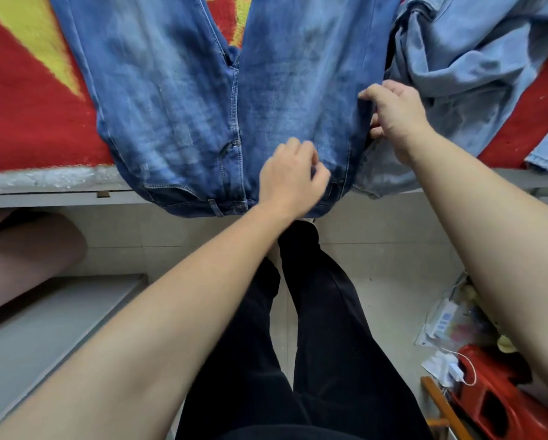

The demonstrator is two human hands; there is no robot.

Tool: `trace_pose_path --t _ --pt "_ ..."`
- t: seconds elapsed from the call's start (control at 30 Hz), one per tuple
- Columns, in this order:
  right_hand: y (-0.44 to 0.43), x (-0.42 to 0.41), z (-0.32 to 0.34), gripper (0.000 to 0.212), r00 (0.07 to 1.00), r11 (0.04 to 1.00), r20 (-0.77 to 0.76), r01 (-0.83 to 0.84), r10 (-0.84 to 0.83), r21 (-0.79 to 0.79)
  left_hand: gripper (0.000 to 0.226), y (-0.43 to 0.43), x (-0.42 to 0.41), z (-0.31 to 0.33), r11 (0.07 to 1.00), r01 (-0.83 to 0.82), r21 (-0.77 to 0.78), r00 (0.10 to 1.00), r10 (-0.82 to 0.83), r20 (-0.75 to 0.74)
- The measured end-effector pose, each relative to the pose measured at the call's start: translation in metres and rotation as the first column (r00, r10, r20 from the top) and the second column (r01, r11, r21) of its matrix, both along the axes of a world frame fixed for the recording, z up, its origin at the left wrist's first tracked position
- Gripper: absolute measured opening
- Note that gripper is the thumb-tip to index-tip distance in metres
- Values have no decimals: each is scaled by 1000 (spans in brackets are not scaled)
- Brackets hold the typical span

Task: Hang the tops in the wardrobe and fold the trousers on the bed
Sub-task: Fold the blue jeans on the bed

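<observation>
Pinching denim just above the waistband, the left hand (293,176) has its fingers curled. The right hand (396,115) grips the side seam of the blue jeans (177,100). They lie flat at the near edge of the bed (28,122), waistband overhanging. Likely heavy and floppy, they are best held by seams and waistband.

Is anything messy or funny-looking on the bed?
Yes. The jeans lie flat, but their waistband hangs over the bed edge. Right of them, a paler denim garment lies crumpled in a heap.
</observation>
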State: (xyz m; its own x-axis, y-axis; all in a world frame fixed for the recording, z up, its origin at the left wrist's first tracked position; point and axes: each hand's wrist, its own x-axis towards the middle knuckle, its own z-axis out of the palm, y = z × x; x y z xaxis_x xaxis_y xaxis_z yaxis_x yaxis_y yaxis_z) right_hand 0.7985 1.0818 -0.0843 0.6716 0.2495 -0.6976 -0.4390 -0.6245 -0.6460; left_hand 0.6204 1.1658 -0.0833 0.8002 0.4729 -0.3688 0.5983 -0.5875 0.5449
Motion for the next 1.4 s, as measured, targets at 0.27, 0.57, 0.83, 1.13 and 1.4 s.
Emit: trace_pose_path --t 0.27,0.57,0.83,1.13,1.4 --pt "10 21 -2 20 992 996 -121 34 -24 78 65 -55 50 -25 991 -66 117 921 106 -375" --pt "39 23 36 7 970 992 -228 102 -84 69 23 1 18 27 893 -307 -328 916 183 -358" --pt "171 -12 92 11 987 959 31 -163 160 233 23 123 -58 87 667 -488 -563 871 329 -365" --pt "299 -103 55 16 847 861 233 -504 477 71 33 202 -148 44 551 -699 -456 714 556 -425" --pt "365 -159 -11 25 691 737 275 -665 669 -121 23 250 -181 -11 858 -478 -188 828 369 -422"
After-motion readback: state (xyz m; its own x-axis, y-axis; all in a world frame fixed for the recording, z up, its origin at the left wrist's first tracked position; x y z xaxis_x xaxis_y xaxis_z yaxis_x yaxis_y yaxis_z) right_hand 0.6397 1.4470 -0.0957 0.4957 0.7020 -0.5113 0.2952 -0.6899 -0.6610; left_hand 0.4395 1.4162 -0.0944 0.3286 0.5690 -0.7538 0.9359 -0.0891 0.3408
